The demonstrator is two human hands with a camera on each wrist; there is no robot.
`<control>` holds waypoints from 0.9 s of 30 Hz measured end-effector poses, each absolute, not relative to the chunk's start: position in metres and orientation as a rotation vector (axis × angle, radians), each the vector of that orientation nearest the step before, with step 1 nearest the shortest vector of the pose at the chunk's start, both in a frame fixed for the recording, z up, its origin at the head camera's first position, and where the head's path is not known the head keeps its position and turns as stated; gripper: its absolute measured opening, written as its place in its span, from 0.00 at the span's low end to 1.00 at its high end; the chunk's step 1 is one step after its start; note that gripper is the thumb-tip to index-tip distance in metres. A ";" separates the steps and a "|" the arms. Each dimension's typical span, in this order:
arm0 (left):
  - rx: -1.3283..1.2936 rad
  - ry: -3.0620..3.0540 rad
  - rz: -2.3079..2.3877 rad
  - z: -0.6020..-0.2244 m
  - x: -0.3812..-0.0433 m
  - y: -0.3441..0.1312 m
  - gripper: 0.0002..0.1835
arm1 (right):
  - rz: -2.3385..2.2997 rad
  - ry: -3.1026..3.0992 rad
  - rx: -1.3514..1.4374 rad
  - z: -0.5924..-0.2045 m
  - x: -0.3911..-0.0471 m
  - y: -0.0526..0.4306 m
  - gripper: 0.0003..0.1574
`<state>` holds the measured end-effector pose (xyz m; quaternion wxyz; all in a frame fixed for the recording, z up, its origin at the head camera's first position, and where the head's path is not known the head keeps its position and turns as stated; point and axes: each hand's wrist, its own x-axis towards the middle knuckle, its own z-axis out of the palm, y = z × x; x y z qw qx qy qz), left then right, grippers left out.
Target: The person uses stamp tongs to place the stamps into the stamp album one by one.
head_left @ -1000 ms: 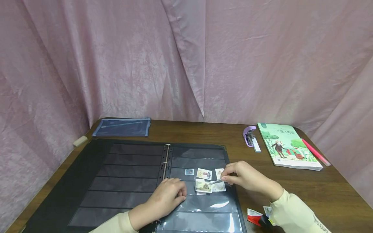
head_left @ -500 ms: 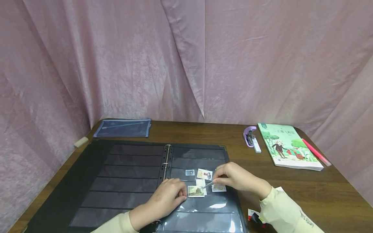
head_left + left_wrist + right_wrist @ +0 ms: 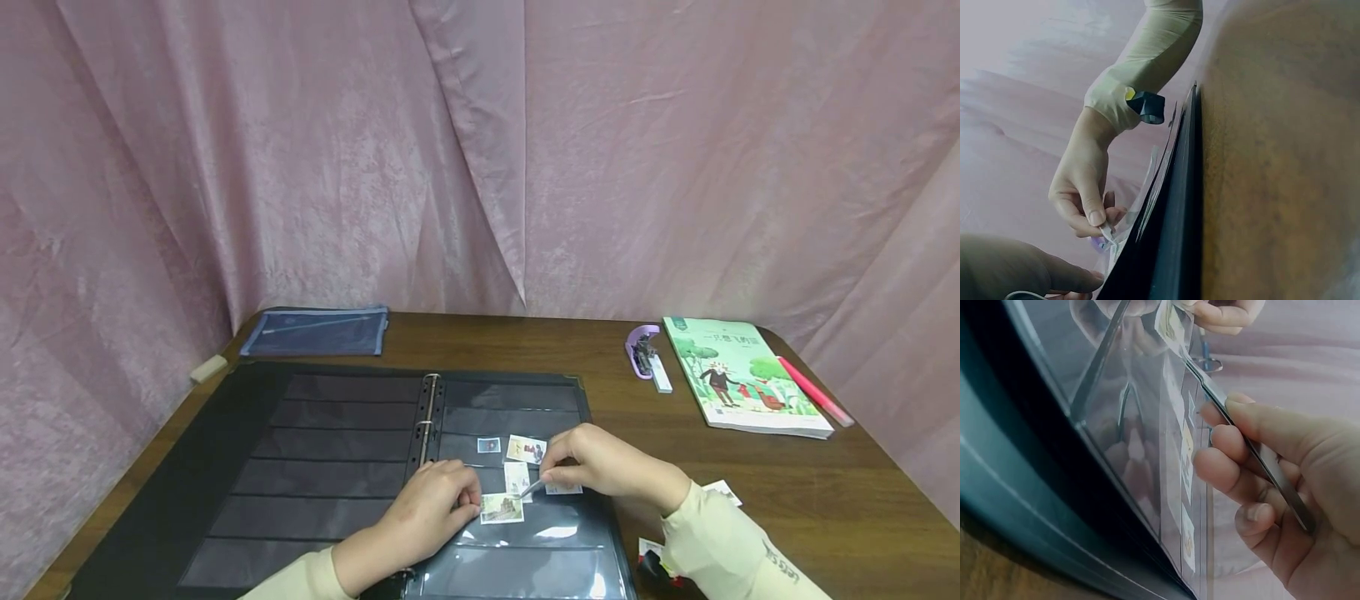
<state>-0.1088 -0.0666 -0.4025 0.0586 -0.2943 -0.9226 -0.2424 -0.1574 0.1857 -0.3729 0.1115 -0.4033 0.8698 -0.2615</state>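
My right hand (image 3: 603, 462) pinches metal tweezers (image 3: 1260, 456) between thumb and fingers. The tweezers' tips meet the right edge of a postage stamp (image 3: 500, 509) with a building-like picture, above a clear pocket row of the album's right page. My left hand (image 3: 435, 504) rests on the open stamp album (image 3: 262, 467), fingers loosely curled, its fingertips beside that stamp's left edge. Further stamps lie on the page: a whitish one (image 3: 516, 477), a figured one (image 3: 527, 449) and a small blue one (image 3: 489, 445). Another stamp (image 3: 564, 488) is partly hidden below my right hand.
Beyond the album lie a blue mesh pouch (image 3: 315, 332) and, to the right, a purple stapler (image 3: 642, 350), a green book (image 3: 742, 375) and a red pen (image 3: 816, 392). An eraser-like block (image 3: 208, 368) sits at the table's left edge. Paper pieces (image 3: 723, 492) peek out around my right sleeve.
My right hand has moved left and toward me, carrying the building stamp in the tweezers from the stamp group to beside my left fingertips, uncovering the whitish stamp. My left hand stayed put.
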 end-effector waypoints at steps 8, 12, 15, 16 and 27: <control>-0.893 -2.785 -0.733 -0.402 -0.109 -0.066 0.11 | -0.761 2.518 -1.162 -0.373 -0.154 0.183 0.07; -0.890 -2.780 -0.729 -0.402 -0.108 -0.066 0.11 | -0.773 2.490 -1.138 -0.374 -0.154 0.183 0.07; -0.888 -2.776 -0.718 -0.402 -0.108 -0.066 0.11 | -0.790 2.488 -1.111 -0.374 -0.155 0.184 0.06; -0.888 -2.775 -0.715 -0.402 -0.108 -0.066 0.11 | -0.796 2.487 -1.103 -0.374 -0.155 0.185 0.06; -0.902 -2.784 -0.701 -0.402 -0.108 -0.066 0.11 | -0.785 2.564 -1.093 -0.351 -0.152 0.205 0.05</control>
